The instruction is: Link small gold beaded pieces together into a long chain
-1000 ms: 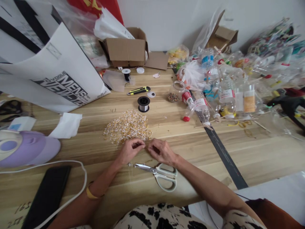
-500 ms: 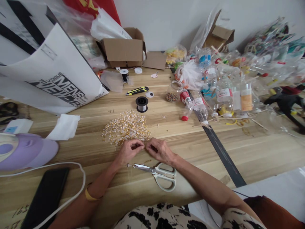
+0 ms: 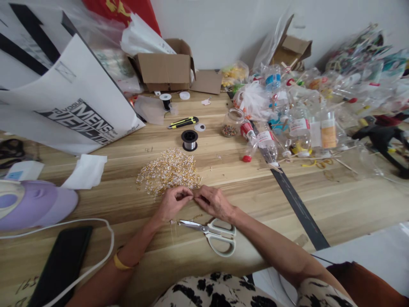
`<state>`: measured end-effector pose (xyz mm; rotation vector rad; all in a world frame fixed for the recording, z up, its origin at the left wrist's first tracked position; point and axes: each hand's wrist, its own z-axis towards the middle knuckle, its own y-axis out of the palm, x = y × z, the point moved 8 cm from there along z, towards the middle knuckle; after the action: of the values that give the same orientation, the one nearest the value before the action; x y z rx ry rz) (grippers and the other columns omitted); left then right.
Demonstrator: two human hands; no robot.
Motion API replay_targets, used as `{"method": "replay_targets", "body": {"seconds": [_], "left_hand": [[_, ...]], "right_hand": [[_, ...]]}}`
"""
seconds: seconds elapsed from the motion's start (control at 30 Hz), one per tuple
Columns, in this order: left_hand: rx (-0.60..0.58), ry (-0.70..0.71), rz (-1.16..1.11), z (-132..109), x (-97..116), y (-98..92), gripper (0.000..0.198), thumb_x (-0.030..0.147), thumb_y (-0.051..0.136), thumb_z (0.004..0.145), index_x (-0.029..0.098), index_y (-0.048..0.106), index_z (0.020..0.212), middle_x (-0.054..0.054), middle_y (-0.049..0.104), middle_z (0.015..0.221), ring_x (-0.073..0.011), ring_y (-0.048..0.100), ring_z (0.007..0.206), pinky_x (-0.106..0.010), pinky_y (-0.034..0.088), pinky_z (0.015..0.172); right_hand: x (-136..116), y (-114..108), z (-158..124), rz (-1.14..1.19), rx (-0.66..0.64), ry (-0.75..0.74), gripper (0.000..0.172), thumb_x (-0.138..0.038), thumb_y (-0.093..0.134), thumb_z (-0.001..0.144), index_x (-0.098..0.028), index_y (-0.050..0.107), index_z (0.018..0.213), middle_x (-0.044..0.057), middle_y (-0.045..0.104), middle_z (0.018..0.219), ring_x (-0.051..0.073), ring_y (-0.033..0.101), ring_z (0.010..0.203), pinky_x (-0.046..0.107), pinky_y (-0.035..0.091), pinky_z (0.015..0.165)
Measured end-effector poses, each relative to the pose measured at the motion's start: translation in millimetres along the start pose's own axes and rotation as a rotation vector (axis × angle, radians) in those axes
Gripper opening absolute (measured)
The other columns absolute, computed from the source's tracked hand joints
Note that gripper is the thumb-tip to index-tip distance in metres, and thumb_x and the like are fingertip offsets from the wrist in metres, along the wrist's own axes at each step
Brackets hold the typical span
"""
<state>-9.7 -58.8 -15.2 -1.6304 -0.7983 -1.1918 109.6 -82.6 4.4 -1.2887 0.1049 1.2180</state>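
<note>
My left hand [image 3: 174,201] and my right hand [image 3: 213,201] meet at the fingertips over the wooden table. Both are closed in a pinch; whatever lies between the fingers is too small to make out. Just beyond them spreads a pile of gold and clear beads [image 3: 169,170]. Below the hands lie scissors [image 3: 211,232] with pale handles, blades pointing left and slightly apart. By the blade tips is a short beaded strand [image 3: 175,222], with a thin line trailing down from it.
A spool of wire [image 3: 189,140] stands behind the beads, with a yellow-black utility knife [image 3: 182,123] farther back. A glass jar [image 3: 231,123] and several plastic bottles [image 3: 267,143] crowd the right. At left lie a phone [image 3: 60,264], a white cable [image 3: 110,238] and a purple device [image 3: 47,202].
The right hand has shifted very slightly left, closer to the left fingertips. The whole view has moved a little; the objects on the table stay in place.
</note>
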Motion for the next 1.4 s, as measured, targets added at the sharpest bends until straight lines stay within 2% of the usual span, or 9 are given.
{"method": "replay_targets", "body": {"seconds": [0.27, 0.57, 0.97, 1.17, 1.3, 1.4], "left_hand": [[-0.004, -0.017, -0.042, 0.9, -0.5, 0.9, 0.008, 0.021, 0.064, 0.073, 0.014, 0.064, 0.074, -0.002, 0.066, 0.071, -0.0141, 0.061, 0.067, -0.024, 0.050, 0.064], [-0.002, -0.057, -0.081, 1.4, -5.7, 0.5, 0.011, 0.020, 0.067, 0.068, 0.013, 0.064, 0.076, -0.003, 0.067, 0.071, -0.0144, 0.061, 0.067, -0.025, 0.050, 0.065], [-0.022, -0.082, -0.089, 1.8, -2.1, 1.5, 0.007, 0.015, 0.066, 0.066, 0.014, 0.063, 0.072, 0.000, 0.065, 0.068, -0.0125, 0.060, 0.065, -0.023, 0.048, 0.062], [-0.025, -0.078, -0.105, 1.8, -1.2, 2.1, 0.010, 0.019, 0.067, 0.067, 0.013, 0.062, 0.073, -0.001, 0.064, 0.070, -0.0125, 0.060, 0.066, -0.023, 0.048, 0.063], [-0.024, -0.074, -0.105, 1.6, -1.8, 1.8, 0.011, 0.020, 0.067, 0.068, 0.013, 0.062, 0.075, -0.001, 0.064, 0.071, -0.0126, 0.060, 0.066, -0.023, 0.048, 0.063], [-0.016, -0.062, -0.115, 1.6, -2.3, 1.0, 0.009, 0.019, 0.066, 0.067, 0.013, 0.062, 0.074, -0.001, 0.064, 0.071, -0.0125, 0.060, 0.067, -0.023, 0.048, 0.064]], "right_hand": [[-1.8, 1.7, -0.8, -0.023, -0.022, -0.019, 0.011, -0.019, 0.046, 0.094, -0.018, 0.057, 0.096, 0.007, 0.063, 0.090, 0.015, 0.061, 0.078, 0.025, 0.048, 0.070], [-7.0, 1.0, -0.8, -0.085, -0.025, -0.075, 0.014, -0.020, 0.044, 0.095, -0.017, 0.058, 0.095, 0.008, 0.064, 0.091, 0.015, 0.061, 0.079, 0.025, 0.048, 0.069], [-5.7, 3.5, -2.9, -0.074, -0.025, -0.092, 0.012, -0.021, 0.045, 0.095, -0.018, 0.057, 0.099, 0.008, 0.065, 0.094, 0.016, 0.063, 0.085, 0.026, 0.050, 0.073], [-3.0, -0.6, -1.3, 0.026, -0.010, -0.020, 0.008, -0.023, 0.051, 0.092, -0.018, 0.056, 0.097, 0.005, 0.065, 0.086, 0.015, 0.062, 0.076, 0.025, 0.048, 0.071], [0.6, -1.8, -0.9, 0.049, -0.024, 0.063, 0.015, -0.027, 0.056, 0.089, -0.017, 0.054, 0.100, 0.002, 0.063, 0.074, 0.013, 0.058, 0.062, 0.022, 0.046, 0.061], [2.1, -1.4, -1.2, 0.033, -0.026, 0.081, 0.022, -0.026, 0.054, 0.090, -0.016, 0.052, 0.110, 0.002, 0.064, 0.075, 0.014, 0.060, 0.064, 0.023, 0.047, 0.062]]}}
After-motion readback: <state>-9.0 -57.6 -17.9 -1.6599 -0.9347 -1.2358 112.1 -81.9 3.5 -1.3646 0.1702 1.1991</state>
